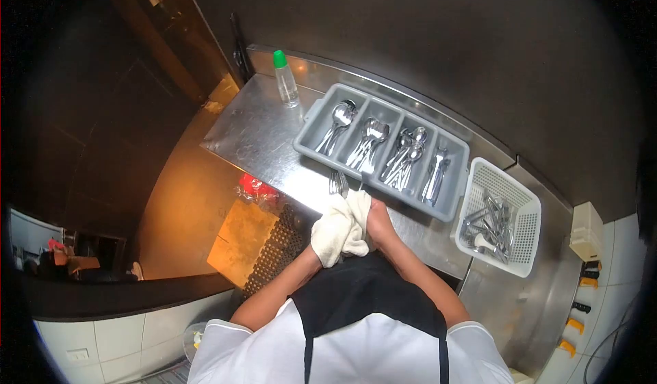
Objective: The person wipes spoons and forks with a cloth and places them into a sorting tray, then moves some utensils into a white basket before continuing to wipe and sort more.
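Observation:
A cream cloth (342, 228) is bunched between my two hands above the front edge of the steel counter. My left hand (317, 252) is wrapped in this cloth and grips it; its fingers are hidden in the folds. Closed on the right side of the cloth is my right hand (376, 221). Out of the top of the bundle stick forks (338, 183), tines up, and the metal end of another utensil (365, 178) shows beside them. Just beyond my hands lies a grey cutlery tray (306, 144) with spoons (344, 113), forks (375, 129) and other cutlery sorted in its compartments.
At the right stands a white perforated basket (532, 213) holding jumbled cutlery (489, 226). A clear bottle with a green cap (286, 81) is left of the tray. The counter (250, 134) ends at the left, above a cardboard-coloured box (241, 239) and a dark perforated mat (277, 250).

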`<state>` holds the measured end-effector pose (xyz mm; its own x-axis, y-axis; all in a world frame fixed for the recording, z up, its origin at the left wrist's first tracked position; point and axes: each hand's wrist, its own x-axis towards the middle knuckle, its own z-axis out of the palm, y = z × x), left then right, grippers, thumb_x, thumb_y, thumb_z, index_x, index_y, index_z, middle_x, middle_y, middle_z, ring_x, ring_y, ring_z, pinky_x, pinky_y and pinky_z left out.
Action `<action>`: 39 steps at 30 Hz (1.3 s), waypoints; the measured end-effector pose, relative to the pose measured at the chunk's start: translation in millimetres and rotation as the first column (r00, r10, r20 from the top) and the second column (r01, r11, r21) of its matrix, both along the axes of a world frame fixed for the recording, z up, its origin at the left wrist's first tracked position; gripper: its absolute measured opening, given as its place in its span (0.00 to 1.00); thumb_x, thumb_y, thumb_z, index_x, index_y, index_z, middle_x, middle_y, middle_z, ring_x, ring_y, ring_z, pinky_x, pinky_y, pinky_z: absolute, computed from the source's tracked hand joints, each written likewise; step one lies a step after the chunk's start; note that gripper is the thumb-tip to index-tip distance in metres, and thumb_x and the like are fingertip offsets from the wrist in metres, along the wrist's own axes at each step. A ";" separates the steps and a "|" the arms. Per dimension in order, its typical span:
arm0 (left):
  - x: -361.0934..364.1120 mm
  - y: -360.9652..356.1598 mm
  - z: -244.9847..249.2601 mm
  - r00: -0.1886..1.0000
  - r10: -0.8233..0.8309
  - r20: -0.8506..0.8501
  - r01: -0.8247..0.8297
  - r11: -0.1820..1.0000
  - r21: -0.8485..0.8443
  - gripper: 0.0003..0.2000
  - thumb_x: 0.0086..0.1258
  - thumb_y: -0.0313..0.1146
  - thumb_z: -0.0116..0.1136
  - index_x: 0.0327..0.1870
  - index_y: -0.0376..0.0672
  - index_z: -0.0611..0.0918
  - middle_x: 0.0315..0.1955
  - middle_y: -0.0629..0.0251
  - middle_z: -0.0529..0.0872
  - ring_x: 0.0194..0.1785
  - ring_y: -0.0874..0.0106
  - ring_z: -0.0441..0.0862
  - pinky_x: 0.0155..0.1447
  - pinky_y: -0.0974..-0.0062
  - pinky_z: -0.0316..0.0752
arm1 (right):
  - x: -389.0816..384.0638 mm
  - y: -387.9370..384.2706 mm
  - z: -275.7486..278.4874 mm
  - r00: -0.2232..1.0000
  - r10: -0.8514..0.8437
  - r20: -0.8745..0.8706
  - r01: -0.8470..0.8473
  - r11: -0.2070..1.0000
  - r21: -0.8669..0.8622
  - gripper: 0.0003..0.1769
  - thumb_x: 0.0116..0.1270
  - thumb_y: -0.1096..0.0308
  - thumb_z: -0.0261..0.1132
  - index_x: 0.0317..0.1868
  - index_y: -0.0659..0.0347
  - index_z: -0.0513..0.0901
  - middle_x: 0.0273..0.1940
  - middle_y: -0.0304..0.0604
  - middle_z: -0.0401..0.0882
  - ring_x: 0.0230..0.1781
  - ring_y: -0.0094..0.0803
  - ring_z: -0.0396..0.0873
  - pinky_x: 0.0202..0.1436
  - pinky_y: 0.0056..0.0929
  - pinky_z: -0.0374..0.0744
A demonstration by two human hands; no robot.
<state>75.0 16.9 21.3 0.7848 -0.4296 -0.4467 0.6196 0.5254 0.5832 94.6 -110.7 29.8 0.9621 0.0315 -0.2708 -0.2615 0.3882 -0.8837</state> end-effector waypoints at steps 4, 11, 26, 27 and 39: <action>3.2 3.2 6.9 0.589 -0.218 -0.778 -0.777 0.112 -0.619 0.08 0.77 0.29 0.40 0.34 0.44 0.73 0.20 0.65 0.72 0.20 0.73 0.70 0.21 0.72 0.65 | 47.7 -19.5 11.6 0.990 0.093 -0.106 -0.099 0.994 -0.052 0.13 0.71 0.64 0.59 0.44 0.66 0.84 0.35 0.40 0.84 0.31 0.27 0.82 0.37 0.27 0.80; 13.9 14.6 17.7 0.943 -0.117 0.311 -0.031 0.900 0.435 0.08 0.70 0.31 0.47 0.31 0.40 0.76 0.21 0.58 0.76 0.25 0.65 0.76 0.29 0.66 0.71 | 35.1 -9.2 6.4 0.958 0.276 0.077 -0.238 0.916 -0.322 0.10 0.68 0.71 0.62 0.46 0.66 0.84 0.39 0.40 0.85 0.40 0.24 0.80 0.45 0.25 0.78; 6.8 -21.9 19.7 0.485 -0.710 0.510 -0.576 0.179 0.797 0.09 0.68 0.32 0.50 0.32 0.35 0.76 0.22 0.52 0.79 0.32 0.57 0.82 0.40 0.63 0.75 | 35.5 -72.0 -15.9 0.915 -0.362 0.177 0.400 0.868 -0.294 0.11 0.67 0.72 0.56 0.40 0.71 0.84 0.33 0.44 0.86 0.33 0.27 0.82 0.37 0.29 0.78; 8.4 -23.7 22.4 0.442 -0.784 0.436 -0.648 0.057 0.759 0.10 0.70 0.32 0.48 0.32 0.34 0.76 0.21 0.51 0.79 0.32 0.58 0.82 0.40 0.63 0.75 | 35.3 -79.6 -23.8 0.940 -0.325 0.102 0.339 0.919 -0.202 0.12 0.68 0.72 0.56 0.41 0.70 0.84 0.32 0.44 0.86 0.33 0.28 0.82 0.38 0.30 0.79; -2.1 -47.5 11.8 0.371 -0.839 0.397 -0.678 0.047 0.734 0.13 0.73 0.33 0.45 0.48 0.32 0.76 0.34 0.43 0.82 0.39 0.53 0.82 0.43 0.59 0.77 | -7.8 -75.7 -8.6 0.943 -0.312 -0.119 0.290 0.942 -0.168 0.14 0.69 0.76 0.52 0.49 0.67 0.82 0.42 0.46 0.85 0.37 0.31 0.84 0.41 0.31 0.82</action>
<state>72.8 -30.7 33.2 0.8660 -0.4370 0.2429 -0.4961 -0.8112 0.3096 86.8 -186.4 21.2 0.8715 -0.3039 -0.3849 -0.2794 0.3375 -0.8989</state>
